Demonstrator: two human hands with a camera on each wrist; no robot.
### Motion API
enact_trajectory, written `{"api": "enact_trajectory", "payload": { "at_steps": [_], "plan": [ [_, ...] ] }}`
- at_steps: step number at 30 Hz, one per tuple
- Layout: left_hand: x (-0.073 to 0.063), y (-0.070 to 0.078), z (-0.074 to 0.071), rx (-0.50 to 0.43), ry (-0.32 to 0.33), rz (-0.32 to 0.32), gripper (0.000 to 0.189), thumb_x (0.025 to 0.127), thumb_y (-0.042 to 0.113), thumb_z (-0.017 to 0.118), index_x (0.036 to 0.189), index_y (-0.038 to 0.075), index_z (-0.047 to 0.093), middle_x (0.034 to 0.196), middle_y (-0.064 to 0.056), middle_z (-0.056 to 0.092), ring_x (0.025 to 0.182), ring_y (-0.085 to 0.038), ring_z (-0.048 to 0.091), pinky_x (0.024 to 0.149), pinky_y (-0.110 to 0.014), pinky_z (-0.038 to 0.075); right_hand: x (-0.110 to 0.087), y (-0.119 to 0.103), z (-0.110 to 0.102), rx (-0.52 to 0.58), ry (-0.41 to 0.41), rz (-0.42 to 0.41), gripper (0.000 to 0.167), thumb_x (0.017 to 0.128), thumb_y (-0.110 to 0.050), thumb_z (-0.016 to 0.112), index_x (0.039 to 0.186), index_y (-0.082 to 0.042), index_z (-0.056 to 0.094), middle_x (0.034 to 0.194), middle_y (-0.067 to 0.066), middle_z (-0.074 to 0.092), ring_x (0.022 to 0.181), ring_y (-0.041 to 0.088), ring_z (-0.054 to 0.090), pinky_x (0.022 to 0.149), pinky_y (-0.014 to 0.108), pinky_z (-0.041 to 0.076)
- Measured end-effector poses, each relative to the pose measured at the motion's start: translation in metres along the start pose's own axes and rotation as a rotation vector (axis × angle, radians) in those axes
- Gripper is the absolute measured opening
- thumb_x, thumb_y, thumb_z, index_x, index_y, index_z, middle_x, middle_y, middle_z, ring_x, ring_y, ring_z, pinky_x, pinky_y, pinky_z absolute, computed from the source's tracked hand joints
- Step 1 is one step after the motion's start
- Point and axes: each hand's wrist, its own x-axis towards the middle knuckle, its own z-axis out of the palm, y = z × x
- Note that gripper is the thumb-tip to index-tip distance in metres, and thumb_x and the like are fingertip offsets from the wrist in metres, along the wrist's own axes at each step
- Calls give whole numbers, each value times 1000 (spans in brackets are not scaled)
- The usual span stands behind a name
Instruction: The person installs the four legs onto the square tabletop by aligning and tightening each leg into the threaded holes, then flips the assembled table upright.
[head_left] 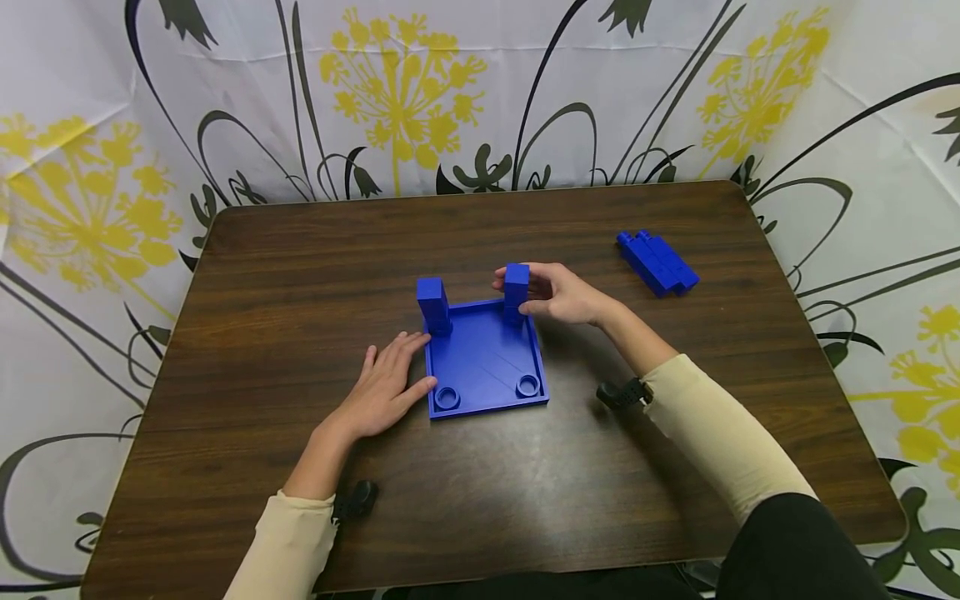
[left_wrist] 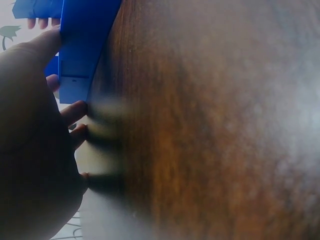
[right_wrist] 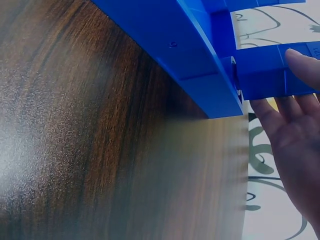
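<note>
A square blue base [head_left: 487, 362] with a raised rim lies on the table, with round sockets [head_left: 447, 398] at its two near corners. One blue post [head_left: 432, 304] stands upright at the far left corner. At the far right corner, my right hand [head_left: 566, 293] grips another blue post [head_left: 516, 286] between thumb and fingers. In the right wrist view this post [right_wrist: 265, 72] meets the corner socket, with a narrow gap seeming to show there. My left hand [head_left: 384, 385] lies with spread, mostly straight fingers against the base's left edge.
Two more blue posts [head_left: 658, 263] lie side by side at the back right of the brown wooden table [head_left: 300, 258]. A patterned cloth [head_left: 247, 75] hangs along the table's far edge and sides. Each wrist carries a small black device [head_left: 622, 393].
</note>
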Motion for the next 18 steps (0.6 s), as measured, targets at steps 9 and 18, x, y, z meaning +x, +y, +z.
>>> {"api": "enact_trajectory", "payload": {
  "at_steps": [9,18],
  "plan": [
    [1,1,-1,-17,25,32,68,101,49,46,155,17,21,160,-11,22,149,-32,8,111,-64,-2,0,-1,2,-13,52,21,54,85,13,66,136,7,49,134,26,55,126,33,53,103,45,41],
    [2,-1,2,-11,34,36,67,101,49,46,155,18,21,159,-11,23,149,-32,9,111,-65,-2,0,5,3,-41,106,-7,53,82,7,75,130,4,55,128,25,58,121,32,56,100,43,45]
  ]
}}
